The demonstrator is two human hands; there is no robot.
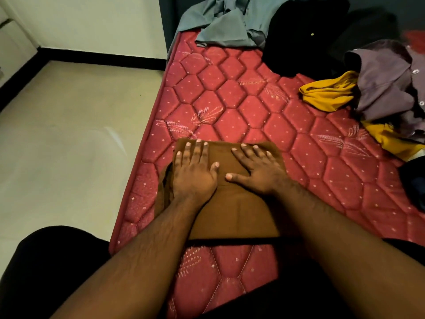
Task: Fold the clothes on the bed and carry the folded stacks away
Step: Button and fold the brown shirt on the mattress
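Left hand (194, 172) and right hand (258, 168), both flat and open, gripping nothing, press the folded brown garment (232, 206) at lower centre of the bed (230, 100); smoothing outward evenly should set crisp creases.

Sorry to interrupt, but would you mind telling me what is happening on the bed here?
A person is pressing both hands, left hand and right hand, flat on a folded brown garment on the red mattress. Grey, black, purple and yellow clothes lie unfolded farther away.
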